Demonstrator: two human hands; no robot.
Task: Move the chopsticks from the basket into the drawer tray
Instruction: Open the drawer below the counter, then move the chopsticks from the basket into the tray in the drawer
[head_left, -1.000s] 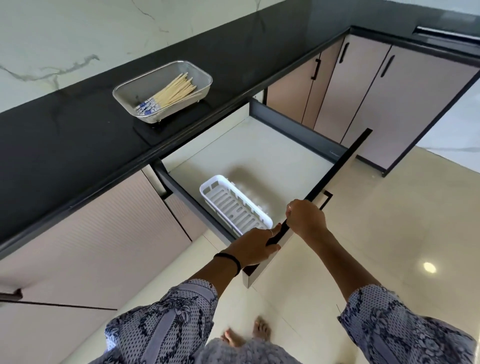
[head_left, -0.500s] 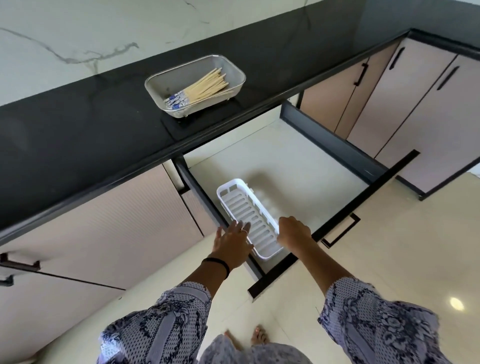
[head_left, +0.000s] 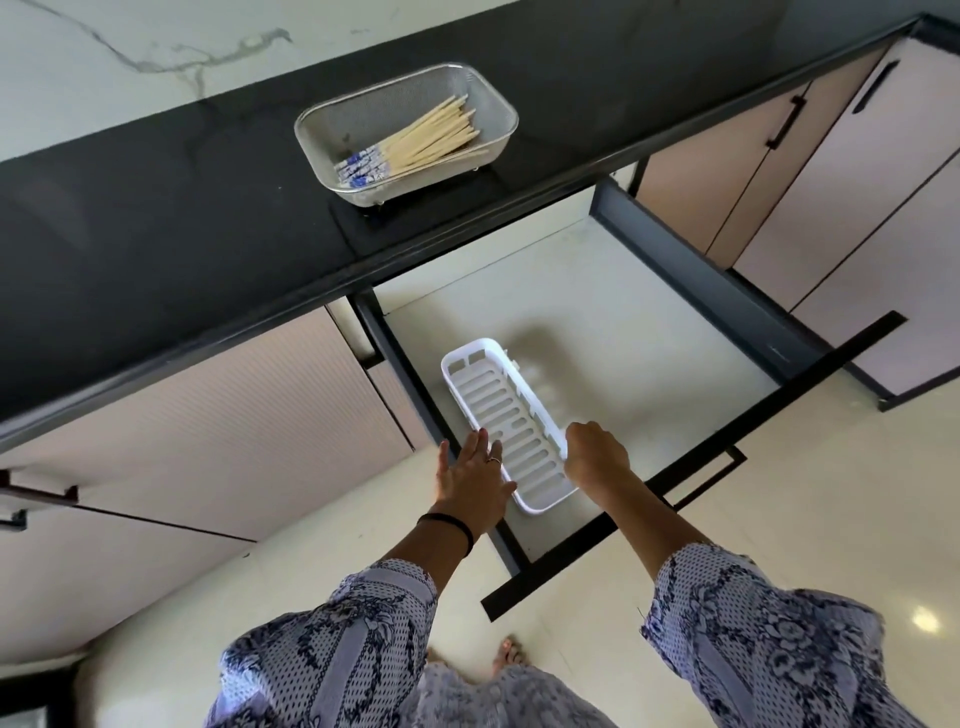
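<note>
A metal mesh basket stands on the black counter and holds several pale chopsticks with blue-patterned ends. Below it the drawer is pulled out. A white slotted tray lies inside, along the drawer's left wall. My left hand rests flat with fingers apart against the tray's near left rim. My right hand is curled over the tray's near right rim; its fingertips are hidden, so the grip itself is unclear.
The black counter runs under a marble wall. Pink cabinet doors with black handles stand at right. The drawer's black front juts into the floor space near my feet.
Both hands have left the drawer front and moved inward onto the white tray's two sides. The drawer now sits fully pulled out, and the camera has shifted closer.
</note>
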